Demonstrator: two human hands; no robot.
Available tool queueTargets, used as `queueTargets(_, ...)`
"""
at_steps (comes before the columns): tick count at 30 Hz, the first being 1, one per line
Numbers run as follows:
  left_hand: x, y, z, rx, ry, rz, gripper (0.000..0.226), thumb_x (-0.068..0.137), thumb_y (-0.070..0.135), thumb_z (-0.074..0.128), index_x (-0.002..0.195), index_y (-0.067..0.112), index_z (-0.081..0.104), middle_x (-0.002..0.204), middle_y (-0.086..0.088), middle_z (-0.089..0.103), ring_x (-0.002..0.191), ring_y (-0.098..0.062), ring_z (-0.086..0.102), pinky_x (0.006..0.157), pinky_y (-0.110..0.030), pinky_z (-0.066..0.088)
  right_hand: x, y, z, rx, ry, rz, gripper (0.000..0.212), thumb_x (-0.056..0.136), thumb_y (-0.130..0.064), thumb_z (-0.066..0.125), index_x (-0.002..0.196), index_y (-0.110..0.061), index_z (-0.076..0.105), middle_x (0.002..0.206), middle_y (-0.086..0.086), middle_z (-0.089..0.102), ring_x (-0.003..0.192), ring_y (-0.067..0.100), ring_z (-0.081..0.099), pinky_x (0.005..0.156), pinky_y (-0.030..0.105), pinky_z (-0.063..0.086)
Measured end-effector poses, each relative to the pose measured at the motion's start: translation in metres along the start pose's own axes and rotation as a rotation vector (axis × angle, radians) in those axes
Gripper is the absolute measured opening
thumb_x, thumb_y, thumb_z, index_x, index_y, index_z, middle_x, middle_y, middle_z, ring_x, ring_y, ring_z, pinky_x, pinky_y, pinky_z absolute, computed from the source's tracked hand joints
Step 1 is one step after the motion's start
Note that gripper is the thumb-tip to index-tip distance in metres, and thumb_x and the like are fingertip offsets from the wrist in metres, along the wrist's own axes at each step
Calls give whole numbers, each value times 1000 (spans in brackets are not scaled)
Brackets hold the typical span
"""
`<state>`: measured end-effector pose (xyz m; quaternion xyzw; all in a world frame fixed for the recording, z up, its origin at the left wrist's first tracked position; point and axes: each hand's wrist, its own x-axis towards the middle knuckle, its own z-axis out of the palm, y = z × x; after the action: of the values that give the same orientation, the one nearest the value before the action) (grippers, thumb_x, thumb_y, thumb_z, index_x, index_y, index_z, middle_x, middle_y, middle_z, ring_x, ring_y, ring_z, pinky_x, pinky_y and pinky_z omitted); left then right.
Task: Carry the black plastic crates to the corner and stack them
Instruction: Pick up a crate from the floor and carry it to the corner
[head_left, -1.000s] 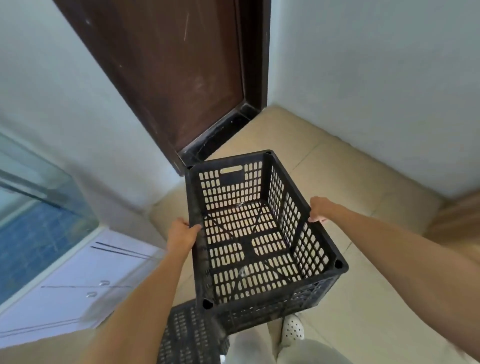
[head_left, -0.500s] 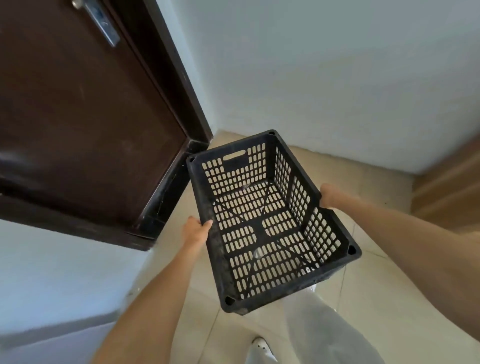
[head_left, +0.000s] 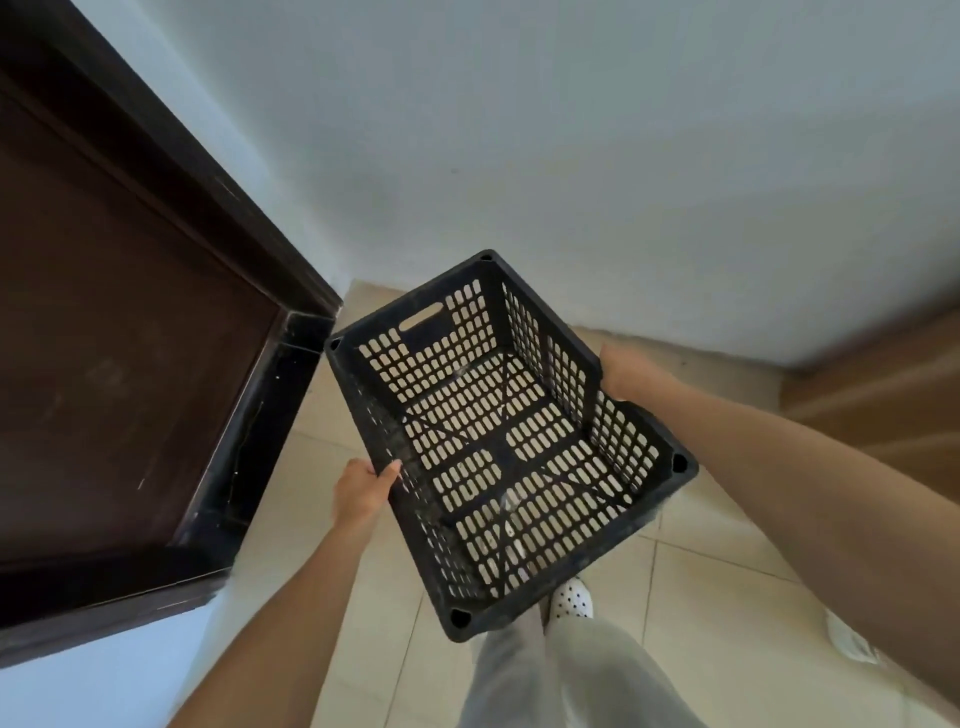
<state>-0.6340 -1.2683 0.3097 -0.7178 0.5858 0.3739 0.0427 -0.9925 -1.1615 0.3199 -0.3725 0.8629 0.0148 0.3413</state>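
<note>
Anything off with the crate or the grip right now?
Nothing stands out. The black crate is empty and looks intact, carried clear of the tiled floor at a slight tilt. The left hand grips one long rim, the right hand the opposite one. No spill shows near the dark door.

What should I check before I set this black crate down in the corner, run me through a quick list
1. Left hand gripping the crate at its long rim: ok.
2. Right hand gripping the opposite rim: ok.
3. Crate empty, nothing loose inside: ok.
4. Crate level: not ok, it tilts, with the far end higher.
5. Floor between the door and the wall free of obstacles: ok where visible; the part under the crate is hidden.
6. A crate already in the corner to stack on: cannot tell, none in view.
</note>
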Motion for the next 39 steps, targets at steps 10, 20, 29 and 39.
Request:
queueTargets(10,118,57,55,-24,-209,-130,35,87,39,68,99,7,58,103,-15,70,89,-31,71,86,-45,57,156,-15,-15,0,41,-13,31,92,-6,56,123,-9,51,114,8,58,97,21,58,77,28,48)
queueTargets(20,196,85,143,14,-307,-204,23,92,29,65,92,6,58,92,-13,73,79,-27,74,84,-41,55,313,-4,23,-98,-53,-36,40,87,-14,62,125,-15,49,102,5,59,84,21,61,79,40,57)
queueTargets(29,238,75,257,-9,-278,-289,24,90,35,65,92,11,60,93,-7,74,84,-23,73,90,-43,55,411,36,93,-39,-60,22,41,91,-17,58,130,-9,48,118,12,54,101,28,57,82,36,49)
queueTargets(39,242,78,362,-97,-373,-383,21,88,31,67,80,13,70,84,-4,77,85,-24,74,90,-40,56,466,85,127,-15,-37,10,46,88,-16,56,131,-6,44,128,21,46,118,38,47,95,45,43)
